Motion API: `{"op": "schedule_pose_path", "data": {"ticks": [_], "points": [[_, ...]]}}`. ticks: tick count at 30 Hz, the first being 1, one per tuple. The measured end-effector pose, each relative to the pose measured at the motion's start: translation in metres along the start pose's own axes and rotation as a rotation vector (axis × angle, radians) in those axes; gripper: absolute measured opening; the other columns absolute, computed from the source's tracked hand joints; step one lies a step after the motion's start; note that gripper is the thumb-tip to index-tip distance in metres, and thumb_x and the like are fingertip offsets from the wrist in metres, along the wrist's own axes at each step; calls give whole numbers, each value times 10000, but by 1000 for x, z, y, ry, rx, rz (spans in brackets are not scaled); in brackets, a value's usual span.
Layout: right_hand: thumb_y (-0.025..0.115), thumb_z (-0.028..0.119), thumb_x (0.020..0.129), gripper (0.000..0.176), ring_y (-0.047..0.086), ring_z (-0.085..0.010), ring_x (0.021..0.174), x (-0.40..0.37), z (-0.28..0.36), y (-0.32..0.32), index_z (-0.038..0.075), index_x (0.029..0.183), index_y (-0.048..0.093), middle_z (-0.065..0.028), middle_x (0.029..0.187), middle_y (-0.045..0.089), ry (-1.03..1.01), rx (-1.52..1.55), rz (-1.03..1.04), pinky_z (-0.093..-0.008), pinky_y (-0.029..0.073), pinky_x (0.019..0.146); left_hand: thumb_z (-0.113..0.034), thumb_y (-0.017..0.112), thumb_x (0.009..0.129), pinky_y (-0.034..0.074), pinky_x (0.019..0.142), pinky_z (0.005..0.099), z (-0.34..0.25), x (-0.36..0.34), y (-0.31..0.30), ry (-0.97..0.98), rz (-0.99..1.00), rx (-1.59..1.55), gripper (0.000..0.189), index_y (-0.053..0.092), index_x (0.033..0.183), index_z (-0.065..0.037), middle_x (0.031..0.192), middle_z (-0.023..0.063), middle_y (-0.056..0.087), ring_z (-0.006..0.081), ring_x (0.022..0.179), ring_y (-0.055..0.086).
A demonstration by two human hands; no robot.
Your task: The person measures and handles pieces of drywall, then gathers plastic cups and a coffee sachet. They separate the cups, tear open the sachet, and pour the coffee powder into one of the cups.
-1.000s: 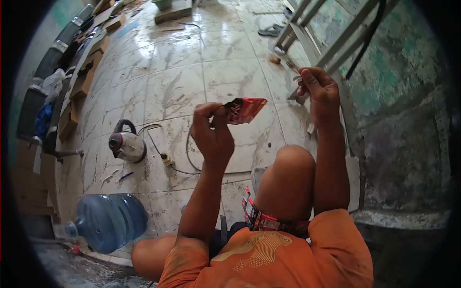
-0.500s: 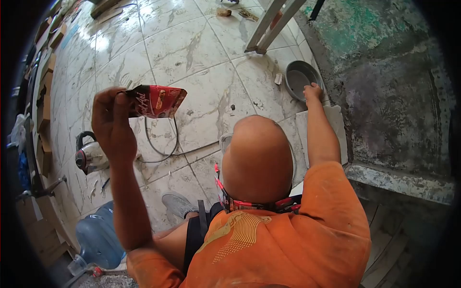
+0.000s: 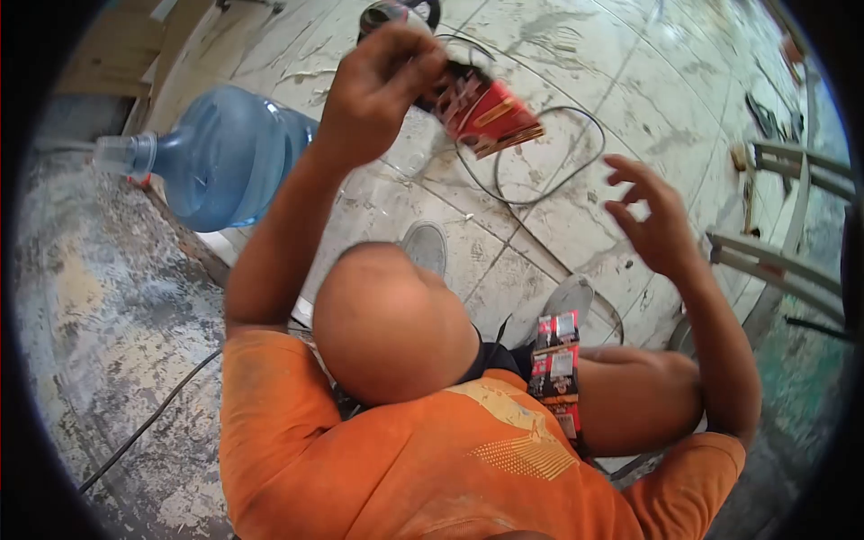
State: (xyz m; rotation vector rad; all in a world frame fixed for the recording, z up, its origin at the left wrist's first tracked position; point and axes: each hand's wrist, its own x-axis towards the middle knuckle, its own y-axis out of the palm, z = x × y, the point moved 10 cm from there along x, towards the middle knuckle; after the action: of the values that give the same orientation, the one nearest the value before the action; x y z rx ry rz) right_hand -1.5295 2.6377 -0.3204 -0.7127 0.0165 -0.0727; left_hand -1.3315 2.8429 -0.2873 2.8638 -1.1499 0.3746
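My left hand (image 3: 373, 103) is raised at the upper middle, fingers closed on one end of a red-and-black coffee sachet (image 3: 493, 112). The sachet is slightly blurred and slants down to the right. My right hand (image 3: 655, 216) is held up over the tiles to the right, its fingers apart and holding nothing. A joined strip of similar red-and-black sachets (image 3: 554, 371) lies across my lap, by the thigh. Beyond my left hand, partly hidden by it, is an electric kettle (image 3: 385, 13).
A large blue water jug (image 3: 234, 157) lies on its side at the left. A thin cable loops over the marble-patterned tiles (image 3: 531, 54). Metal ladder legs (image 3: 774, 261) lean in at the right. Worn, stained concrete (image 3: 99, 306) runs along the left.
The view has turned left, bringing the jug nearer the middle. My right hand has come away from the grey bowl and is now raised. The coffee sachet stays in my left hand.
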Motion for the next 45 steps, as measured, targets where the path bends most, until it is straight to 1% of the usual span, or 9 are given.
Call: {"op": "schedule_pose_path", "data": {"ticks": [3,9,15,19,25,33,38,41,45], "points": [[719,33,797,453,669,-267,811,60,23,72,124,1225,600,-111,1058,663,-204,-6,2,-369,542,710,-174,624,979,523,721,239,79,-55,-56,-168,-217,-81,174,593,1021,-8,846,25,635,81,780,611],[750,188,787,439,641,-216,738,115,22,223,234,1204,620,-4,919,636,-550,-401,56,-339,498,674,-158,624,974,516,698,227,236,-148,-93,-538,-451,-272,162,600,1003,0,855,28,645,78,767,613],[759,211,793,364,624,-212,694,114,-16,281,216,1143,662,-2,909,637,-358,-197,5,-344,485,639,-89,611,963,510,711,230,293,-180,-91,-803,-479,-361,125,585,1022,17,859,49,636,79,749,593],[745,127,810,195,621,-234,690,110,-33,276,146,1001,706,-41,885,623,-281,-74,-98,-355,483,609,-73,613,955,521,703,229,304,-180,-92,-861,-468,-393,116,587,1023,17,847,61,650,87,747,610],[687,-1,836,160,617,-270,716,116,-32,272,79,974,676,-116,895,568,-182,67,-205,-365,499,610,-197,637,952,517,518,243,290,-168,-85,-947,-339,-145,276,590,1100,31,814,67,693,81,603,613],[656,-3,865,129,577,-302,777,118,-47,274,59,978,649,-141,902,551,-120,150,-235,-373,473,671,-264,594,981,515,544,247,288,-161,-78,-968,-203,-60,294,588,1157,-29,831,60,668,104,654,626],[582,-47,896,107,584,-250,765,124,-57,271,18,976,611,-128,911,556,-53,153,-238,-336,489,656,-248,546,977,530,568,273,275,-158,-79,-970,-172,16,282,584,1158,-36,872,71,663,146,679,644],[613,9,902,91,576,-305,791,125,-68,276,45,980,641,-143,899,567,27,245,-244,-375,472,686,-183,526,931,533,582,294,265,-158,-80,-931,-152,93,283,584,1161,-28,837,78,661,163,694,655],[614,13,903,90,577,-301,793,129,-64,274,46,982,641,-138,892,570,5,254,-254,-373,471,691,-115,542,876,526,581,319,245,-146,-83,-638,-116,526,265,605,1119,-30,782,97,653,181,639,655]]}}
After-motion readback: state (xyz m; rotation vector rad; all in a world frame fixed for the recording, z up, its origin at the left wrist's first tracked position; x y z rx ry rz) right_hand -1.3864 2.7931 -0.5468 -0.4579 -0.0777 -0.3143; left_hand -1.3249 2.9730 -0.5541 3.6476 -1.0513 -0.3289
